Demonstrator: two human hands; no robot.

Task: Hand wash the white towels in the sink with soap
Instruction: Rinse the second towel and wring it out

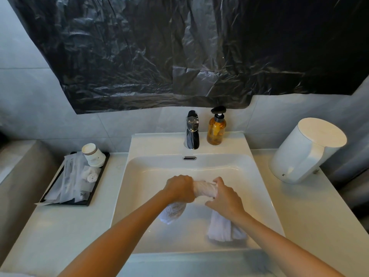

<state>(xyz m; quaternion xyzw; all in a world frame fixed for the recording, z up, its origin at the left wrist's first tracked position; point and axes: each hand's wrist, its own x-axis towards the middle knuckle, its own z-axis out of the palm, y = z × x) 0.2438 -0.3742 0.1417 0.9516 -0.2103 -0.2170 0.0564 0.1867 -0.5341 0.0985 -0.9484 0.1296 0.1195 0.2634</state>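
Our two forearms [119, 236] reach in from the bottom edge and meet over the middle of the white sink [151, 176]. There the white towel [203, 187] is stretched between the hands as a tight roll. The left hand [179, 188] is curled fully round one part of the roll, knuckles up. The right hand [225, 200] pinches the other part with bent fingers and thumb. We judge this opposed grip to be a wringing twist, held low in the basin so any water falls back inside rather than onto the bench [60, 226]. Both loose ends hang down, one under the left wrist and one below the right hand onto the basin floor. We cannot tell whether these belong to one towel or two. The faucet [192, 130] shows no stream that we can make out. The amber soap bottle [216, 130] stands just beside it on the back ledge, within reach for lathering. A dark tray [65, 202] of sachets and stacked paper cups [93, 154] sits well to the left, and a white canister [305, 150] to the right, both apart from any splashing. A black plastic sheet [159, 56] covers the wall above.
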